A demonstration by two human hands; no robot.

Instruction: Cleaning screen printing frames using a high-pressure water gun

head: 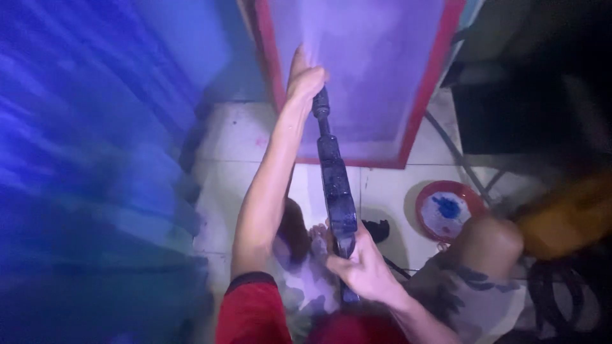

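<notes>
A round red-rimmed lid with a blue smear [446, 211] is lying right of the grip, beneath a red-framed purple screen [363, 70]. The right hand [363, 264] is clasping the dark spray gun [335, 188], and the left hand [305, 79] is gripping its barrel ahead.

Single head-worn view, looked steeply down from close above both arms, faced a tiled floor [242, 134], red-framed screen [357, 70] ahead

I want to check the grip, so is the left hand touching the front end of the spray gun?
Touching. The head view shows the left hand closed around the front end of the dark spray gun, with no gap; the right hand grips its rear.
</notes>
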